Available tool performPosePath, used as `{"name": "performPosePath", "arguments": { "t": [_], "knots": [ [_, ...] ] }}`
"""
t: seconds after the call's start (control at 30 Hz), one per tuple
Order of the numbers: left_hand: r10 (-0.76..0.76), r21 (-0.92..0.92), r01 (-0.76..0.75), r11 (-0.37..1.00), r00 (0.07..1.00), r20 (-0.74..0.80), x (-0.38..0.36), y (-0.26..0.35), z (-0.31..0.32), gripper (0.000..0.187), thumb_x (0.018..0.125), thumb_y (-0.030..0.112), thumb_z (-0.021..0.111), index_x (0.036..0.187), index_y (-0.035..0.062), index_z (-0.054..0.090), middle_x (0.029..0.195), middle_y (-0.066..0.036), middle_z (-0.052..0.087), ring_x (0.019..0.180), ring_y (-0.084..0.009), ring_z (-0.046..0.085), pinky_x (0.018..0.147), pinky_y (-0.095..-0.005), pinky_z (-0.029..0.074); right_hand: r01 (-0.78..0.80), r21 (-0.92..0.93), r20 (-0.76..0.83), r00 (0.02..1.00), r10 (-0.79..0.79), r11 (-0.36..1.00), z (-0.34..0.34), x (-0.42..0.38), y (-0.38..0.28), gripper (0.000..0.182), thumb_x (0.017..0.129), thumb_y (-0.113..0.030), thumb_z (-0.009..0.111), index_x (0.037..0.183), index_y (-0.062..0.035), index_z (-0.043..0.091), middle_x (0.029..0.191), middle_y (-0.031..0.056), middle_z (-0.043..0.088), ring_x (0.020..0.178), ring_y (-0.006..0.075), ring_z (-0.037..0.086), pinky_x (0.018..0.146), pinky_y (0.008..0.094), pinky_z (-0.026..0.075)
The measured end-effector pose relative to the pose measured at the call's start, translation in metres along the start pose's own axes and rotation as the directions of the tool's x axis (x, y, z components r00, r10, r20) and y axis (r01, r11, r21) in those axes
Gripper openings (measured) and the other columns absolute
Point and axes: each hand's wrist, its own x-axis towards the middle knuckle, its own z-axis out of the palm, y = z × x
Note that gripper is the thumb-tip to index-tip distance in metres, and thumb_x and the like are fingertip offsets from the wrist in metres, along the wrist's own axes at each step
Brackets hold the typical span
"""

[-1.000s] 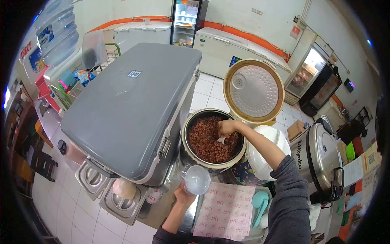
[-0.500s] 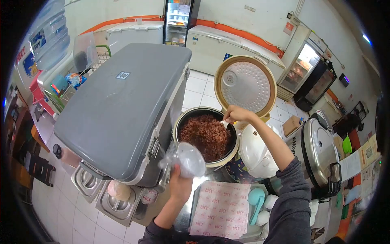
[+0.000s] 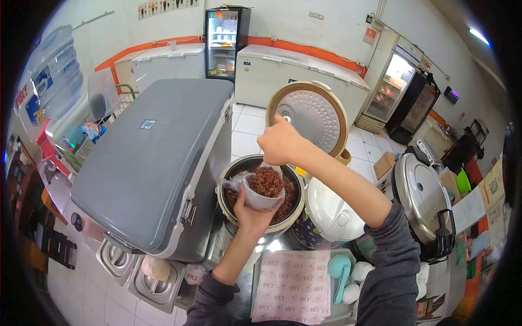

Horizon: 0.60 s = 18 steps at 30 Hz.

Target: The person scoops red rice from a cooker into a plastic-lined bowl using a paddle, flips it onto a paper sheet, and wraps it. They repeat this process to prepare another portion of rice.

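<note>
My left hand (image 3: pixel 253 218) cups a white bowl (image 3: pixel 263 202) from below, a clear plastic bag (image 3: pixel 235 180) bunched at its left side. Reddish-brown rice (image 3: pixel 266 182) is heaped in the bowl, which hangs over the open rice cooker (image 3: pixel 223 205). Above it, my right hand (image 3: pixel 283 142) is closed around a white rice paddle (image 3: pixel 273 165), its handle mostly hidden in the fist. The paddle's blade meets the rice at the bowl's far side. More of the same rice shows in the cooker pot around the bowl. Behind, the cooker's lid (image 3: pixel 310 117) stands raised.
A big grey cooler box (image 3: pixel 155 157) stands close on the left. To the right are a smaller cooker with a white lid (image 3: pixel 334 209) and a large steel cooker (image 3: pixel 421 190). Printed paper sheets (image 3: pixel 292 285) and a turquoise scoop (image 3: pixel 339 269) lie in front.
The bowl has moved up and right over the pot and now holds rice. My right hand has lifted the paddle out of the pot to the bowl. The view has shifted slightly.
</note>
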Motion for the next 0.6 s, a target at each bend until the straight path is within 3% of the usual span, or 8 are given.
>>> {"name": "performPosePath", "arguments": {
  "t": [0.17,0.23,0.3,0.33,0.4,0.5,0.57,0.6],
  "knots": [
    [0.006,-0.043,-0.008,0.999,0.999,-0.039,0.002,0.000,0.002,0.063,0.084,0.048,0.049,0.133,0.0127,0.031,0.136,-0.014,0.032,0.125,-0.0339,0.033,0.099,-0.0560,0.032,0.063,-0.149,-0.199,0.976,-0.093,0.987,-0.019,-0.036,-0.019,0.007,0.060,-0.016,0.061,0.062,-0.0098,0.064,0.063,0.0102,0.061,0.064,0.0217,0.060,0.078,0.0380,0.037],
    [0.029,-0.027,-0.030,0.999,0.999,-0.041,0.006,0.003,0.002,0.061,0.084,0.048,0.050,0.131,0.0112,0.035,0.132,-0.014,0.037,0.122,-0.0322,0.037,0.097,-0.0521,0.035,0.020,-0.239,-0.283,0.955,-0.089,0.971,-0.005,-0.062,-0.050,0.006,0.064,-0.014,0.061,0.064,-0.0085,0.064,0.066,0.0068,0.061,0.066,0.0195,0.060,0.070,0.0343,0.041],
    [0.045,-0.031,-0.045,0.999,0.999,0.002,0.017,0.006,-0.012,0.060,0.084,0.049,0.051,0.127,0.0104,0.039,0.128,-0.013,0.042,0.118,-0.0303,0.041,0.095,-0.0485,0.037,-0.138,-0.365,-0.302,0.953,0.023,0.921,0.030,-0.084,-0.085,0.011,0.067,-0.012,0.059,0.073,-0.0049,0.064,0.070,0.0046,0.059,0.067,0.0184,0.059,0.059,0.0306,0.042],
    [0.162,0.091,-0.159,0.983,0.986,-0.036,0.016,0.004,-0.007,0.057,0.085,0.048,0.050,0.126,0.0102,0.041,0.126,-0.013,0.044,0.117,-0.0294,0.042,0.094,-0.0468,0.038,-0.157,-0.354,-0.349,0.937,0.026,0.922,0.042,-0.089,-0.088,0.013,0.067,-0.012,0.058,0.077,-0.0042,0.064,0.071,0.0050,0.058,0.067,0.0189,0.059,0.056,0.0302,0.042],
    [0.089,0.016,-0.087,0.996,0.991,-0.101,0.009,0.006,0.001,0.057,0.085,0.047,0.049,0.127,0.0099,0.040,0.127,-0.014,0.043,0.118,-0.0306,0.041,0.096,-0.0492,0.036,-0.202,-0.323,-0.442,0.896,0.042,0.925,0.057,-0.101,-0.085,0.019,0.069,-0.012,0.057,0.085,-0.0027,0.063,0.072,0.0057,0.057,0.067,0.0200,0.059,0.050,0.0294,0.041],
    [0.066,-0.032,-0.068,0.997,0.997,-0.034,-0.002,0.008,0.009,0.060,0.085,0.047,0.050,0.130,0.0106,0.035,0.132,-0.015,0.037,0.123,-0.0349,0.036,0.101,-0.0562,0.029,-0.239,-0.004,-0.445,0.870,0.212,0.971,0.040,-0.102,-0.046,0.024,0.068,-0.011,0.057,0.089,-0.0025,0.064,0.078,0.0096,0.061,0.063,0.0238,0.059,0.065,0.0363,0.044],
    [0.040,-0.039,-0.041,0.998,0.999,-0.022,-0.009,0.015,0.004,0.060,0.087,0.049,0.044,0.133,0.0124,0.032,0.136,-0.016,0.034,0.126,-0.0357,0.033,0.102,-0.0546,0.029,-0.234,0.147,-0.479,0.833,0.276,0.961,0.032,-0.096,-0.014,0.018,0.064,-0.009,0.059,0.081,-0.0043,0.065,0.075,0.0118,0.062,0.065,0.0266,0.059,0.077,0.0418,0.040],
    [0.056,-0.019,-0.056,0.998,0.998,-0.009,-0.016,0.018,0.002,0.060,0.087,0.049,0.043,0.133,0.0127,0.033,0.136,-0.016,0.034,0.126,-0.0357,0.032,0.102,-0.0548,0.029,-0.251,0.114,-0.411,0.869,0.276,0.961,0.041,-0.088,0.000,0.015,0.064,-0.010,0.060,0.077,-0.0048,0.066,0.073,0.0123,0.062,0.066,0.0268,0.059,0.080,0.0427,0.038]
  ]
}}
